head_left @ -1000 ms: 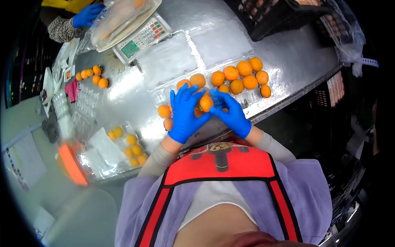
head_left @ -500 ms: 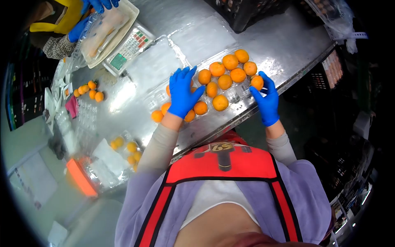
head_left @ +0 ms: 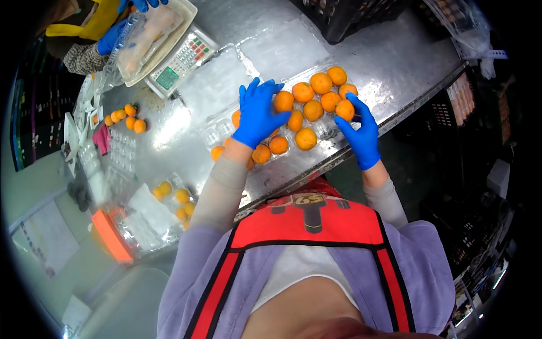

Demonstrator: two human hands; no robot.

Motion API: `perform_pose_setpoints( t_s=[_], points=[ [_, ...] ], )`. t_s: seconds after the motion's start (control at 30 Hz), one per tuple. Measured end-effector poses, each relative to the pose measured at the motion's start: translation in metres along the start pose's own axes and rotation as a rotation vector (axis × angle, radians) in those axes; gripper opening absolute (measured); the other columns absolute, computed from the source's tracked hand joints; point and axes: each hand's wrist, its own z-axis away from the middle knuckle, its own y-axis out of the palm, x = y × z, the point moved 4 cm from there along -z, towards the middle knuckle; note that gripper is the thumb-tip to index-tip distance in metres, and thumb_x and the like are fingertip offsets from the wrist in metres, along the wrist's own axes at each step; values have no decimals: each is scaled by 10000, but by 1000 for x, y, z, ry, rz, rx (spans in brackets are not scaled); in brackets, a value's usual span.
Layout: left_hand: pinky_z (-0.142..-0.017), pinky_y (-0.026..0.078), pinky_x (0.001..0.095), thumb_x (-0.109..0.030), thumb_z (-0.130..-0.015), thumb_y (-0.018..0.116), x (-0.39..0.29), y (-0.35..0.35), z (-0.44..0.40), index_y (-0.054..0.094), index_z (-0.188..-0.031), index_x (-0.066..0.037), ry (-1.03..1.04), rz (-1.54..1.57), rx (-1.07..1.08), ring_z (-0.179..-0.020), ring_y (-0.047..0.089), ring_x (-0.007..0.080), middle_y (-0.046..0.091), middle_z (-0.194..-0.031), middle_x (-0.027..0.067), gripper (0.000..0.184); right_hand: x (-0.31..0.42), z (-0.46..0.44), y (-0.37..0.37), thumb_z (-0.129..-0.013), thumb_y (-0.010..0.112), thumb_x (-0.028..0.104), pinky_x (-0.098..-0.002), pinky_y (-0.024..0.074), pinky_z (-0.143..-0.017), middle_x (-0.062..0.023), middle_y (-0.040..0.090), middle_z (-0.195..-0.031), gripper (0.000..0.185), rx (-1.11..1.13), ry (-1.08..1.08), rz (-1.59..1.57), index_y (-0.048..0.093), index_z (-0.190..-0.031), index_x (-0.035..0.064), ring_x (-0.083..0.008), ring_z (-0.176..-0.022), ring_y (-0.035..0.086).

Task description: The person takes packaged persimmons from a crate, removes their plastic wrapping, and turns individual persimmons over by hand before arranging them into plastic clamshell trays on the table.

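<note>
Right grip: the end orange [head_left: 345, 111] is clamped between thumb and fingers of the right hand [head_left: 362, 137], at the near right corner of the clear tray [head_left: 326, 131]. Whether the fruit is lifted or only gripped in its pocket cannot be told from this angle.

Left grip: the fingers of the left hand [head_left: 257, 117] are spread apart. Just beside the gap between thumb and forefinger lies the row-end orange [head_left: 284, 101]; contact cannot be told. Some fruit is partly covered by this hand, and what lies under the palm is hidden.

Change noted: one second ago, an orange is seen held up between both hands. Now the hands are well apart, and a near-row orange [head_left: 306, 138] is seen left of the right grip, at the other end of the same row. Against the half-second-earlier view, the end orange is shifted slightly leftward relative to its neighbours, together with the right hand.

Meaning, as judged: the near row is being adjusted by the right hand, and the step is incomplete while the fruit is not released. A bare pocket is left between the clamped fruit and the near-row orange.

Surroundings: beyond the left hand, up and to its left, the scale [head_left: 196, 51] is seen, with a co-worker's gloved hand [head_left: 112, 38] beside its loaded pan. The black crate [head_left: 353, 16] is seen beyond the right grip.
</note>
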Motion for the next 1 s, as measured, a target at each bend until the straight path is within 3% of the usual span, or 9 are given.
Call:
perform_pose_setpoints(
  t_s=[0.13, 0.17, 0.23, 0.37, 0.5, 0.57, 0.6, 0.77, 1.0],
  points=[
    [-1100, 123, 528, -292, -699, 709, -2, -23, 20, 509, -1257, -115, -170, 241, 20, -1170, 490, 323, 578, -1177, 128, 619, 17, -28, 41, -753, 733, 138, -334, 450, -898, -104, 576, -1216, 560, 199, -323, 294, 520, -1265, 67, -218, -1072, 570],
    [-1079, 176, 515, -260, -685, 719, 3, -23, 25, 518, -1237, -97, -149, 170, -35, -1089, 542, 307, 596, -1131, 117, 610, 19, -36, 53, -753, 733, 138, -334, 450, -898, -104, 576, -1216, 560, 198, -324, 290, 520, -1265, 67, -218, -1072, 570],
    [-1077, 155, 532, -281, -672, 725, 9, -25, 37, 522, -1228, -128, -152, 153, -60, -1093, 530, 279, 590, -1136, 81, 611, 18, -50, 86, -754, 711, 276, -388, 383, -969, -105, 587, -1179, 541, 423, -324, 524, 543, -1249, 136, -277, -1123, 528],
    [-1070, 139, 545, -294, -652, 745, 3, -28, 46, 532, -1209, -156, -132, 156, -129, -1082, 519, 245, 580, -1125, 39, 612, -13, -59, 116, -788, 644, 383, -444, 212, -1060, -60, 602, -1152, 448, 389, -435, 800, 584, -1189, 192, -275, -1226, 429],
    [-1068, 136, 549, -293, -652, 749, -1, -20, 47, 532, -1209, -160, -146, 145, -130, -1081, 515, 247, 574, -1112, 36, 613, 6, -50, 87, -791, 668, 310, -418, 306, -1018, -80, 604, -1140, 405, 320, -504, 759, 607, -1158, 150, -275, -1169, 485],
    [-1065, 139, 553, -295, -652, 750, -2, -16, 46, 531, -1212, -159, -152, 145, -114, -1085, 511, 251, 572, -1110, 40, 617, 0, -50, 47, -799, 665, 178, -353, 470, -825, -122, 635, -1028, 311, 81, -369, 293, 627, -1086, 63, -270, -956, 601],
    [-1062, 143, 556, -298, -651, 751, -2, -14, 46, 530, -1215, -159, -160, 137, -98, -1089, 507, 254, 569, -1107, 44, 621, 12, -46, 27, -782, 673, 91, -294, 502, -706, -128, 642, -963, 264, -14, -381, 341, 644, -1035, 23, -237, -835, 625],
    [-1054, 163, 553, -289, -654, 763, -3, -13, 42, 545, -1216, -142, -144, 65, -144, -1089, 520, 269, 574, -1139, 59, 620, -2, -23, -13, -749, 683, 75, -366, 490, -786, -137, 627, -961, 290, -136, -425, 524, 649, -1036, 55, -301, -874, 604],
    [-1065, 147, 558, -317, -670, 747, -3, -14, 37, 540, -1230, -141, -166, 35, -154, -1100, 520, 270, 569, -1149, 67, 622, -1, -8, 38, -695, 701, 173, -476, 362, -965, -130, 491, -1255, 516, 134, -491, 777, 563, -1190, 119, -364, -1164, 441]
  ],
)
